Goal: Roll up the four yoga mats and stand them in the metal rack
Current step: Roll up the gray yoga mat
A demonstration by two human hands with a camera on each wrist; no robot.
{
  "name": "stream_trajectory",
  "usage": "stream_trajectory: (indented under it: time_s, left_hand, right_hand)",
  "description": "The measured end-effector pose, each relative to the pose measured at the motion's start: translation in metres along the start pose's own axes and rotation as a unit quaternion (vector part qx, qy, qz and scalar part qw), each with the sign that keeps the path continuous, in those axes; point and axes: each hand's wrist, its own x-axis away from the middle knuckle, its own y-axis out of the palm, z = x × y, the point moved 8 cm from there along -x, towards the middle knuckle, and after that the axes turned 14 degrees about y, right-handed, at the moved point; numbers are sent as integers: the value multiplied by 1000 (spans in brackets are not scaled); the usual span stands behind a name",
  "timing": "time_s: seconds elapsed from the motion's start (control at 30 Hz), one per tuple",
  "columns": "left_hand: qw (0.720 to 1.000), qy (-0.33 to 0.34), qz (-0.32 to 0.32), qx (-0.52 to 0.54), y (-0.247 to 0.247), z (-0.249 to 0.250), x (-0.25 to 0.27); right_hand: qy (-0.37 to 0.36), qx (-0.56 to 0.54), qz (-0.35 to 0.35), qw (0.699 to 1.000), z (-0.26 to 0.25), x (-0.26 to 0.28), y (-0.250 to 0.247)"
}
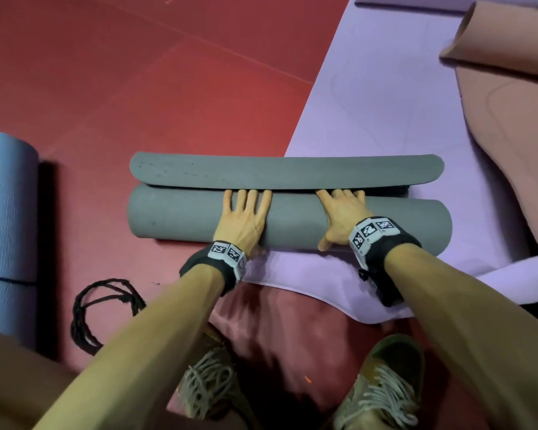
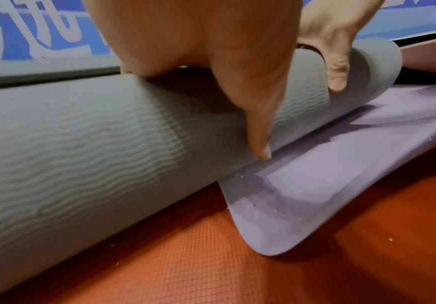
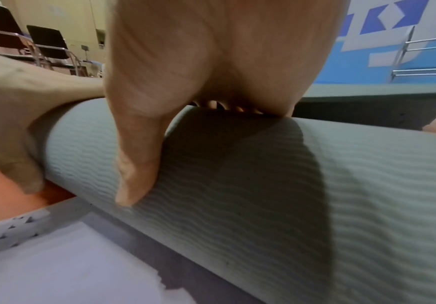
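Red floor (image 1: 137, 88) throughout, textured in the left wrist view; a blue wall with white lettering (image 2: 42, 30) behind, shown only by the wrist cameras.

Grey mat (image 1: 174, 212) lies crosswise on the floor, almost fully rolled; its last flat strip (image 1: 286, 172) lies just beyond the roll; its right part rests on the lilac mat (image 1: 401, 88), which is spread flat, near corner overhanging the floor.

Left hand (image 1: 246, 218) flat on top of the roll, fingers straight and spread, fingertips at the seam with the strip; left wrist view adds the thumb pointing down the near side of the roll. Right hand (image 1: 342, 215) likewise flat and pressing, fingers extended, thumb down the near side; neither hand grips.

Head view alone shows: blue mat (image 1: 7, 212), rolled, at left; pink mat (image 1: 510, 88), partly curled, at right, overlapping the lilac one; black strap (image 1: 103, 308) coiled on the floor; two laced shoes (image 1: 212, 386).

Right wrist view alone shows: dark chairs (image 3: 48, 45) at far left; metal rails (image 3: 424, 57) against the wall at right, whether these are the rack cannot be told.
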Motion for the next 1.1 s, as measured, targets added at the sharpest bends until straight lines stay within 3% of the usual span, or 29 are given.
stream_trajectory:
  time_s: [0.17,0.4,0.47,0.53,0.63,0.73,0.87,1.0,1.1]
  left_hand:
    - [1000,13,0,-6,-6,-3,-10]
    - [985,103,-113,80,-16,6,-22]
    - [978,95,-142,122,-15,7,-23]
    - [966,79,-169,180,-13,6,-23]
    - [958,59,-179,218,-10,5,-21]
    - [961,43,-164,219,-7,5,-13]
    - [987,47,-82,132,-13,12,-3]
    - [998,-5,-34,46,-3,28,12]
    - [999,-10,-6,33,-2,28,9]
  right_hand:
    - [-23,-3,-15,1000,0,-9,-4]
    - [-7,-79,-195,978,12,8,11]
    - [-10,-31,-172,984,7,17,11]
    - [-9,41,-98,994,-6,29,13]
    - [-18,38,-6,999,-29,46,19]
    - [-30,3,12,999,-28,43,17]
    - [-20,-46,-45,998,-21,15,4]
    - [-26,-69,-101,992,-23,-5,-4]
    - [-21,-53,-91,994,-23,-5,-4]
